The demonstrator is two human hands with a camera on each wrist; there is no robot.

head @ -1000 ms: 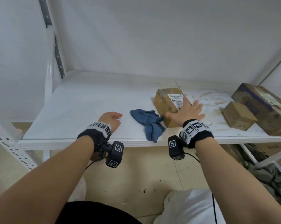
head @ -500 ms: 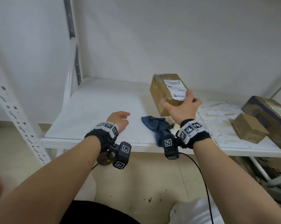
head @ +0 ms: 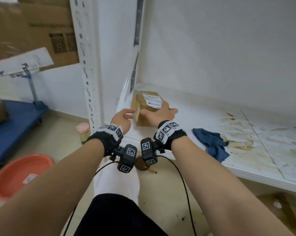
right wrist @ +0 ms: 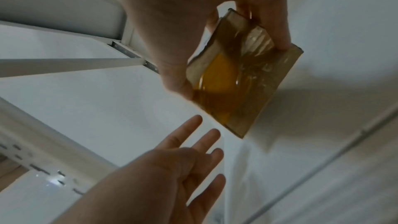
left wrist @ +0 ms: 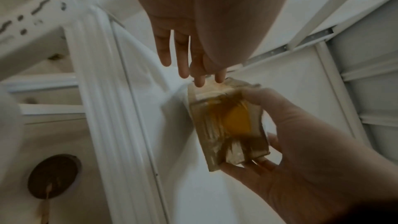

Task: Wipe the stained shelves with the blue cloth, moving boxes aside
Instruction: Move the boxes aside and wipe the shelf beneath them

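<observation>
**Box parked far left to bare the stains**

Box (head: 144, 106) sits pinched between your right hand's (head: 158, 114) thumb and fingers at the shelf's (head: 245, 169) far-left corner. Your left hand (head: 120, 119) hovers beside it, fingers straight. Blue cloth (head: 211, 143) waits right, beside the stains (head: 237, 132).

storeroom | metal slotted shelving (head: 86, 68) | stacked cartons (head: 33, 23) | blue platform trolley (head: 16, 120)

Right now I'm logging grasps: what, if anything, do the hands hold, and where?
The right hand grips the cardboard box by its near end, thumb and fingers on opposite sides. The left hand holds nothing.
</observation>
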